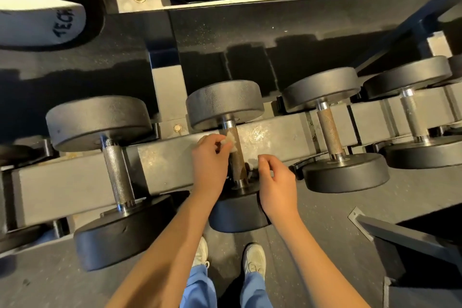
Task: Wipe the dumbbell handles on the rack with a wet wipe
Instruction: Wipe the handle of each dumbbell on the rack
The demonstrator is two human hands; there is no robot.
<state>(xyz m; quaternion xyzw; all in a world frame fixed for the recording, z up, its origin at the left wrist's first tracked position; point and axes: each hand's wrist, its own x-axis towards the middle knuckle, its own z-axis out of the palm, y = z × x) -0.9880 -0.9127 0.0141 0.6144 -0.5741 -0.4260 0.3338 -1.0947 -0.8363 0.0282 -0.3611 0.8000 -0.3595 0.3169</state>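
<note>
Two hands are at the middle dumbbell (225, 102) on the rack (75, 177). Your left hand (210, 155) pinches a crumpled wet wipe (230, 141) against the upper part of its handle (236, 157). Your right hand (277, 182) hovers just beside the handle's near end, fingers loosely curled; whether it holds anything, I cannot tell. The wipe is soft, damp and light, so bunch it in your fingertips and wrap it round the bar. The dumbbell is heavy and stiff and should stay put in its cradle. The handle is a knurled bar, brownish and dull, with bright collars at both ends; expect the knurling to snag the wipe.
</note>
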